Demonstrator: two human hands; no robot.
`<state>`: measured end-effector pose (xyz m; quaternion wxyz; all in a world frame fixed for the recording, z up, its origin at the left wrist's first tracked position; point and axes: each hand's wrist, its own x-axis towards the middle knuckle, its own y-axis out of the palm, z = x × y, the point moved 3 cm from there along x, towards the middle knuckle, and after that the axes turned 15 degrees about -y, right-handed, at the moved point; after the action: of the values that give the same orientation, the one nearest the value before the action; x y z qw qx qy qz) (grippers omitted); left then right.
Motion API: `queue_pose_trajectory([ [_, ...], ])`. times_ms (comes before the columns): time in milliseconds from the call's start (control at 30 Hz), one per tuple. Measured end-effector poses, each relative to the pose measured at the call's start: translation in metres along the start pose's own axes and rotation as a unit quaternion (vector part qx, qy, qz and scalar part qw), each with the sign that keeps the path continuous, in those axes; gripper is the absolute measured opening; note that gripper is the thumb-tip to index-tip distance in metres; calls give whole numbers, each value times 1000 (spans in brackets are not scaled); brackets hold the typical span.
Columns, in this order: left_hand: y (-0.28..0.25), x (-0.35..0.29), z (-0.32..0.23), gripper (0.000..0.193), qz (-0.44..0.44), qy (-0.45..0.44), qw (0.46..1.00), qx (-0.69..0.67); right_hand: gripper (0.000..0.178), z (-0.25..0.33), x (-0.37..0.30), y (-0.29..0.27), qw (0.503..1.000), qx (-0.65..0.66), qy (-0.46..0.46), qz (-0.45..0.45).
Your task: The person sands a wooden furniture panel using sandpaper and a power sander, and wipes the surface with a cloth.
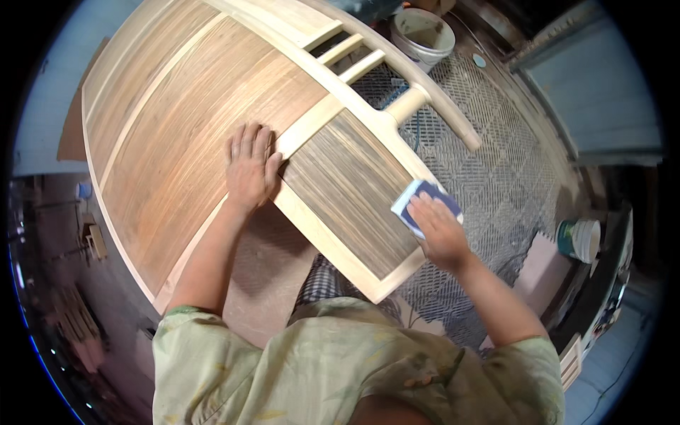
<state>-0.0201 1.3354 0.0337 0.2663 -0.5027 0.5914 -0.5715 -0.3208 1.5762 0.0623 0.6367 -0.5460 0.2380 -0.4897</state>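
Note:
A large wooden headboard-like panel (205,106) stretches before me, with brown grained boards set in a pale wood frame. My left hand (251,166) rests flat on it, fingers stretched out, near the inner corner of the frame. At the near right, a smaller darker striped board (350,191) sits within the frame. My right hand (443,230) presses a blue and white sanding pad (432,202) onto the pale right-hand rail beside that board. The pad's underside is hidden.
Pale slats (343,49) and a rounded rail (453,124) project at the far right. A white bucket (423,35) stands behind them on dark patterned matting (489,177). Another bucket (584,241) is at right. Wooden pieces (74,326) lie at lower left.

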Motion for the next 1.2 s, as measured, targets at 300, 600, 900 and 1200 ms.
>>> queue_pose_trajectory([
  [300, -3, -7, 10, 51, 33, -41, 998, -36, 53, -53, 144, 28, 998, 4, -67, 1],
  [600, -3, 3, -5, 54, 32, -36, 997, -52, 50, -78, 161, 34, 999, 27, -26, -33],
  [900, 7, -42, -83, 63, 32, -199, 979, 42, 39, -79, -25, -8, 983, 180, -27, -29],
  [1200, 30, -25, -114, 63, 2, -287, 954, 90, 39, -127, 11, 15, 786, 541, 284, 97],
])
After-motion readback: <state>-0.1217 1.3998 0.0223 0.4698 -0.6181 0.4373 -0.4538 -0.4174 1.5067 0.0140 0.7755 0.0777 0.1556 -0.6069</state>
